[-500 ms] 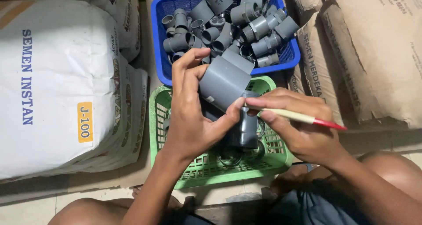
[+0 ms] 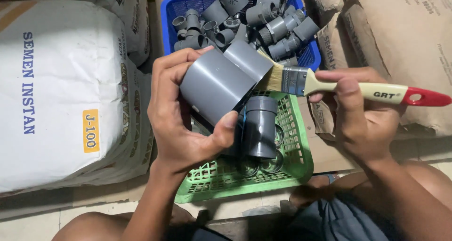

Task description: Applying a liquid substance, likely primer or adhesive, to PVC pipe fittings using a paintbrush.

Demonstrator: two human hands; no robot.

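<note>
Above the green basket [image 2: 292,128], our left hand [image 2: 181,123] clamps the grey pipe fitting [image 2: 221,81] (fingers wrapped around it) while our right hand [image 2: 358,114] grips the paintbrush [image 2: 329,85], bristles touching the fitting.

A plain mid-grey pipe fitting [image 2: 221,81] was noted in the left hand [image 2: 181,128]. A paintbrush [image 2: 339,86] was gripped by the right hand [image 2: 358,114]: pale straw bristles, a silvery metal band, a cream handle with dark lettering, a red tip. Darker grey fittings [image 2: 260,128] were seen in a light green basket [image 2: 292,170] with an open lattice pattern. More grey fittings [image 2: 278,27] were recorded in a bright blue basket [image 2: 170,15] of fine mesh. A white sack [image 2: 52,90] was marked with dark blue print and an orange-yellow label. Brown paper sacks [image 2: 405,38] were observed, faintly printed. The floor tiles [image 2: 84,212] were pale off-white.
</note>
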